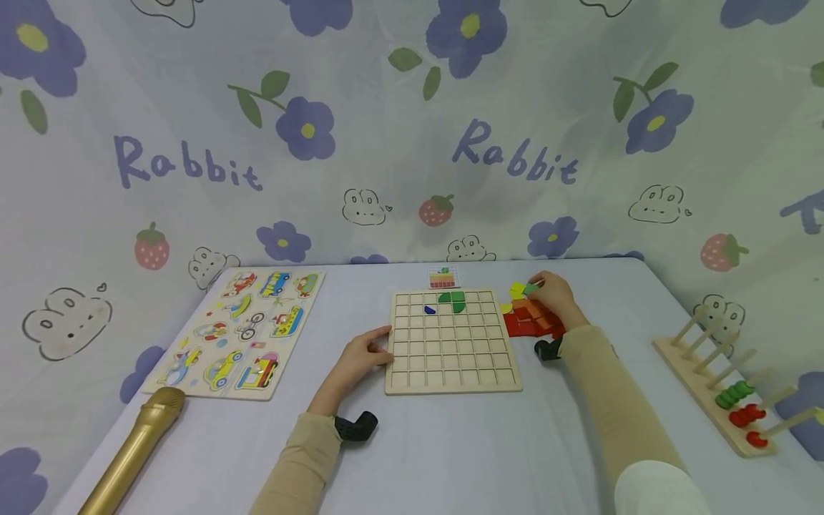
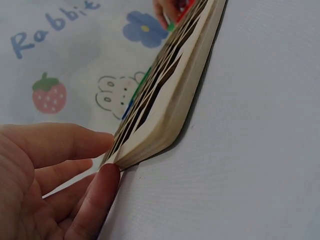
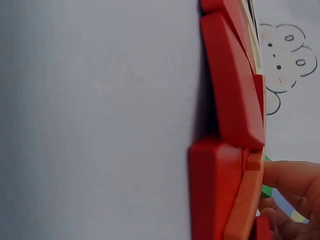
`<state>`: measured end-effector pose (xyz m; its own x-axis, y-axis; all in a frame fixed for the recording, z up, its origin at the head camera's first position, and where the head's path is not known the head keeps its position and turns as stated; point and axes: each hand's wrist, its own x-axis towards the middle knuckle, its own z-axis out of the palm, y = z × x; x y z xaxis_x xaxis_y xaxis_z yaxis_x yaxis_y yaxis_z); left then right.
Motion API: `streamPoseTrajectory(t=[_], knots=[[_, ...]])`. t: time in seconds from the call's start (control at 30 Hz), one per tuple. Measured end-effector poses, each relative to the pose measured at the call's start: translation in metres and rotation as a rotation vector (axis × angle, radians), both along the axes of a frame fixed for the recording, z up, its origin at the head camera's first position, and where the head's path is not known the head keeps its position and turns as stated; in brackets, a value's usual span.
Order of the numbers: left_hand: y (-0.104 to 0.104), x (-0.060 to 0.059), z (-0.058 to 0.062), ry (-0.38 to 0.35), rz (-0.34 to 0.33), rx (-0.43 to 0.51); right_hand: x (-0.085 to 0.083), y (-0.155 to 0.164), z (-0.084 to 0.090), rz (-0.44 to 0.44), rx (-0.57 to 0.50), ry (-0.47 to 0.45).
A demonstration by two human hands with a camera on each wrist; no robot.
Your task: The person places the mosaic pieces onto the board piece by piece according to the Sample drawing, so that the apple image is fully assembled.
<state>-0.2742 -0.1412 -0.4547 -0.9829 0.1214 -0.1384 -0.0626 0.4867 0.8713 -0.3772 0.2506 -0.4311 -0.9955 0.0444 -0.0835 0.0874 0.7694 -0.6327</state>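
My left hand [image 1: 360, 356] rests against the left edge of a wooden grid board [image 1: 450, 383]. In the left wrist view, the fingertips [image 2: 106, 142] touch the board's edge [image 2: 172, 120] near its corner. A green piece [image 1: 530, 289] is pinched by my right hand [image 1: 552, 292], over a pile of red pieces [image 1: 520, 325], orange pieces [image 1: 529, 310] and yellow pieces beside the board. In the right wrist view, red blocks [image 3: 232, 80] partly hide that hand's fingers. Green rounded pieces [image 1: 458, 297] and a small dark blue piece [image 1: 430, 310] lie in the board's far rows.
A pattern card [image 1: 443, 277] lies behind the board. On the left are a vehicle picture puzzle [image 1: 241, 329] and a gold microphone [image 1: 138, 440]. A wooden peg stand [image 1: 711, 400] with red and green beads stands at the right edge of the white table.
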Motion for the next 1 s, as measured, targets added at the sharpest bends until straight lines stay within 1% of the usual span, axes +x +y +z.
streamPoseTrajectory(t=[0.07,0.17,0.33,0.47,0.63,0.7,0.77,0.83,0.87,1.0], knots=[[0.0,0.0,0.001,0.0,-0.002,0.0,0.001,-0.001,0.0,-0.009,-0.014,0.014],[0.001,0.001,0.001,-0.001,-0.003,0.005,0.003,-0.003,0.001,-0.033,-0.069,0.027],[0.0,0.001,0.0,0.002,-0.011,0.011,0.005,-0.014,0.006,-0.063,-0.232,0.028],[-0.001,0.001,-0.002,0.006,-0.02,0.003,0.003,-0.031,0.011,-0.041,-0.373,0.003],[-0.002,0.001,-0.002,0.007,-0.019,0.005,-0.002,-0.058,0.014,0.015,-0.544,-0.097],[-0.002,0.001,-0.002,0.002,-0.014,0.011,-0.002,-0.07,0.014,0.05,-0.599,-0.137],[-0.002,0.001,-0.002,0.003,-0.013,0.011,-0.001,-0.083,0.014,0.087,-0.635,-0.157],[-0.002,0.002,-0.002,0.001,-0.01,0.012,0.002,-0.096,0.014,0.112,-0.636,-0.171],[-0.001,0.002,-0.002,0.004,-0.011,0.008,0.003,-0.101,0.014,0.132,-0.617,-0.169],[-0.001,0.003,-0.002,0.008,-0.017,0.002,0.004,-0.118,0.01,0.194,-0.489,-0.149]])
